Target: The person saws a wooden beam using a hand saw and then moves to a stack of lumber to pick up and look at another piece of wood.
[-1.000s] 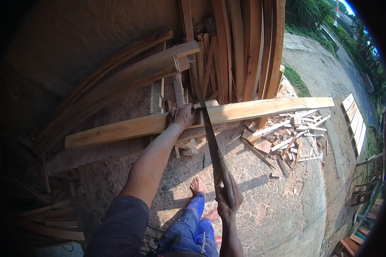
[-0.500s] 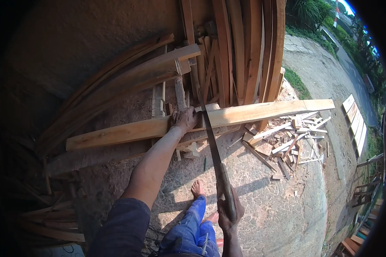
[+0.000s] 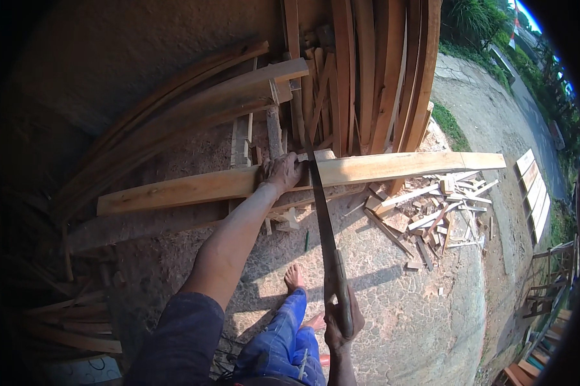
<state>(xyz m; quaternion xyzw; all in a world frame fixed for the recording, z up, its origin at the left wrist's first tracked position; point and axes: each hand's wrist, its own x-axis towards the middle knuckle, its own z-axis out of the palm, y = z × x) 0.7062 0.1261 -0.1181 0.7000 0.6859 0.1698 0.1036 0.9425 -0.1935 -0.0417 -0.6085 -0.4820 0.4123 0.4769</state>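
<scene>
A long pale plank [image 3: 393, 164] lies crosswise over a rough wooden support with bark [image 3: 148, 225]. My left hand [image 3: 280, 172] is closed on the plank near its middle, just left of a handsaw [image 3: 323, 219] whose long dark blade crosses the wood at right angles. In the lower middle, my right hand [image 3: 342, 321] is closed round the saw's handle. Part of the saw's teeth edge is too dark to make out, as is how deep it sits in the plank.
Tall boards [image 3: 386, 77] lean against a dark wall [image 3: 110, 77], beside longer slanting planks [image 3: 174, 128]. Offcuts [image 3: 431, 219] are heaped at right on cracked concrete [image 3: 393, 334]. Pale boards [image 3: 531, 190] lie beside a path. My bare foot [image 3: 294, 276] shows below the plank.
The saw and my right hand have slid down the picture, toward my body, over the last second. My left hand stays on the plank, and the view has shifted slightly.
</scene>
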